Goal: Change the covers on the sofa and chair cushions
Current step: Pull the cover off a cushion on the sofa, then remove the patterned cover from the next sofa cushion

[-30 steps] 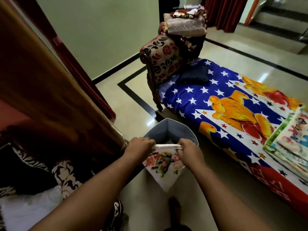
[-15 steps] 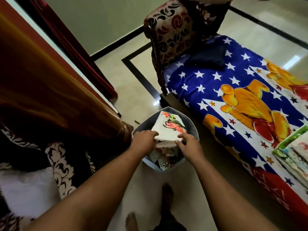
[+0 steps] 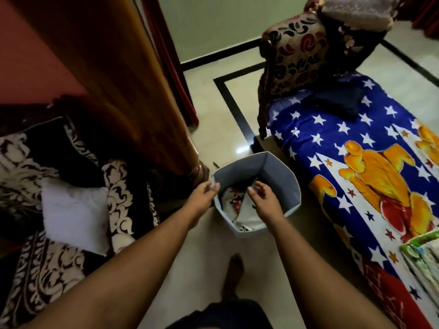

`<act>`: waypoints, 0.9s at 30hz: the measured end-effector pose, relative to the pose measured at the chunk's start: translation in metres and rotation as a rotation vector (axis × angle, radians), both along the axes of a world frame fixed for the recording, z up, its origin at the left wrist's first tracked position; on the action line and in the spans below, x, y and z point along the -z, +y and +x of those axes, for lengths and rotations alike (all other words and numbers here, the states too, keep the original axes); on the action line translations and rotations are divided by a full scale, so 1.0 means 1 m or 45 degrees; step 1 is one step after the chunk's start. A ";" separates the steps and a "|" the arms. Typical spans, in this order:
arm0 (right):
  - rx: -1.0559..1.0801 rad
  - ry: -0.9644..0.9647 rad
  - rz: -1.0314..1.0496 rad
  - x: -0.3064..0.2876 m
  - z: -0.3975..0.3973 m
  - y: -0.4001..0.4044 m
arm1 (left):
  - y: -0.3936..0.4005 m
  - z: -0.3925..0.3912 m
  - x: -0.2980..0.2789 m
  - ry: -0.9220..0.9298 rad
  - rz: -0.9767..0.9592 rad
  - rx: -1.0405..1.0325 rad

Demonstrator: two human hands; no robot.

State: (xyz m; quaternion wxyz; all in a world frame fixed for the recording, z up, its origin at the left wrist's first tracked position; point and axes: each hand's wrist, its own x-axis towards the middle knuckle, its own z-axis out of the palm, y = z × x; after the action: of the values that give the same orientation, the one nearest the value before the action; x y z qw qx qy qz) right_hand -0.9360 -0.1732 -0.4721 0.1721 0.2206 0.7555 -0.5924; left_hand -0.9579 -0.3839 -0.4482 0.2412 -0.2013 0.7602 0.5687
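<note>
Nearest the camera, a bare foot (image 3: 234,276) stands on the pale tiled floor (image 3: 202,269), and both forearms reach forward over it to a grey fabric basket (image 3: 280,176) set on the floor between the sofa on the left and the low bed on the right.

The left hand (image 3: 202,193) sits at the basket's near left rim, fingers loosely spread and, as far as can be seen, gripping nothing (whether the fingertips touch the rim I cannot tell). The right hand (image 3: 262,198) hovers over the basket's mouth, fingers relaxed and apart, also holding nothing.

Inside lie the folded floral cushion covers (image 3: 240,205), white cloth with red flowers. They look light, soft and limp; they should crumple instead of slipping and nothing about them seems fragile. A pinch at a folded edge or corner would lift one, and two hands at the open end would best spread it for stuffing.

On the left, a bare white cushion (image 3: 73,214) rests on the black-and-white patterned sofa (image 3: 47,269), likely awaiting a cover. Farther right, a star-and-bear printed blanket (image 3: 356,150) covers the bed, with a patterned chair (image 3: 299,58) beyond it.

No brand, label or legible writing shows anywhere.
</note>
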 end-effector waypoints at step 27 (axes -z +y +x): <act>-1.046 0.298 -0.323 -0.152 0.292 -0.545 | -0.478 0.488 -0.160 0.418 -0.124 -1.067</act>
State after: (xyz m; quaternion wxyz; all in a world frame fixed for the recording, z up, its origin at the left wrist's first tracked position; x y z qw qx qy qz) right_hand -0.6439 -0.7183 -0.3204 0.3321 -0.1893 0.7162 -0.5839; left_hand -0.4699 -0.8615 -0.2886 -0.1435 -0.4101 0.6671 0.6052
